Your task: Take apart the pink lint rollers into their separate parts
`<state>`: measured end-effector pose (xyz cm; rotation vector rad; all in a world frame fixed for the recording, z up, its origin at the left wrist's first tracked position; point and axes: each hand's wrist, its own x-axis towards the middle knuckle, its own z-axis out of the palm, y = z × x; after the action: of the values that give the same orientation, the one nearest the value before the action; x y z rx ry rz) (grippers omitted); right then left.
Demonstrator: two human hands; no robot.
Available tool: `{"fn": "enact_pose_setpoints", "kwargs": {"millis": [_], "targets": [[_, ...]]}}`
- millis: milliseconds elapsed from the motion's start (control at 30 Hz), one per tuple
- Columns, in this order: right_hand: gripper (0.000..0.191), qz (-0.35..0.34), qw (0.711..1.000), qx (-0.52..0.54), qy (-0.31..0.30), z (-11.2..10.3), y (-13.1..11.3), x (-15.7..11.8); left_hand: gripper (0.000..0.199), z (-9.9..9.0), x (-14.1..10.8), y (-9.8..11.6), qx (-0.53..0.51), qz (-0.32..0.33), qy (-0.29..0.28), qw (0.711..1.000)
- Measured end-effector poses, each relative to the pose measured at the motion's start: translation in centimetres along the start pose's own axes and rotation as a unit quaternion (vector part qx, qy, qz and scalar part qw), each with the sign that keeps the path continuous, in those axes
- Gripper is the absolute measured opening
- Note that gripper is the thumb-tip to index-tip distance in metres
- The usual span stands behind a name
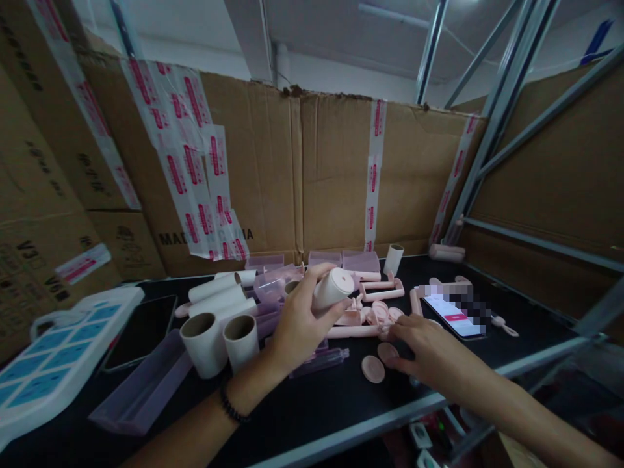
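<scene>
My left hand [305,312] is wrapped round a white cardboard tube [325,294] with a pale pink cap [342,281] on the end facing me. Low over the shelf, my right hand [414,341] reaches in among small pink plastic parts. Its fingertips are at a round pink disc [389,353], and whether they grip it I cannot tell. Another pink disc [373,368] lies flat just to the left. Behind the right hand is a pile of pink discs [383,313] and a pink frame-shaped part [383,289].
Several open white tubes [205,344] stand or lie at left, beside a translucent purple tray [146,387]. A white power strip [63,364] and a dark phone [141,331] are farther left. A lit phone [453,315] lies right. Cardboard walls [331,175] and metal posts [497,110] enclose the shelf.
</scene>
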<state>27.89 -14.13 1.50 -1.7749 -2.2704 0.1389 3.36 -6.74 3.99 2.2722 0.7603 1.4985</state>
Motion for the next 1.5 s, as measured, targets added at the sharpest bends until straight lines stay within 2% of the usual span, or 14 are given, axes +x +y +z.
{"fn": "enact_pose_setpoints", "kwargs": {"millis": [100,200,300,467,600,833,1000,1233,1500], "targets": [[0.022,-0.024,0.993,0.078,0.080,-1.7,-0.8,0.8,0.052,-0.2,-0.5,-0.4,0.074,0.035,-0.009,0.997],[0.036,-0.111,0.956,0.189,0.194,-2.6,-2.3,2.7,0.058,-0.2,-0.9,-1.0,0.145,0.071,-0.017,0.987],[0.040,-0.188,0.923,0.242,0.232,-2.3,-3.6,5.3,0.058,-0.1,-1.0,-1.7,0.203,0.100,-0.016,0.974],[0.041,-0.229,0.913,0.280,0.190,-1.5,-3.4,9.1,0.053,-0.2,-0.4,-2.8,0.258,0.091,-0.005,0.962],[0.041,-0.235,0.915,0.289,0.155,-1.2,-2.6,10.7,0.053,-0.3,0.0,-3.5,0.281,0.067,-0.010,0.957],[0.047,-0.243,0.915,0.291,0.141,0.0,-1.8,11.1,0.053,0.7,-0.3,-4.0,0.303,0.047,-0.022,0.952],[0.047,-0.248,0.928,0.254,0.113,-0.8,-1.5,12.2,0.054,1.3,0.2,-5.0,0.325,0.034,-0.016,0.945],[0.046,-0.296,0.929,0.206,0.081,-2.3,-2.1,14.6,0.047,0.4,0.9,-6.6,0.340,0.037,-0.005,0.940],[0.050,-0.307,0.923,0.208,0.099,-1.4,-2.2,13.4,0.047,0.1,0.5,-6.1,0.351,0.066,-0.013,0.934]]}}
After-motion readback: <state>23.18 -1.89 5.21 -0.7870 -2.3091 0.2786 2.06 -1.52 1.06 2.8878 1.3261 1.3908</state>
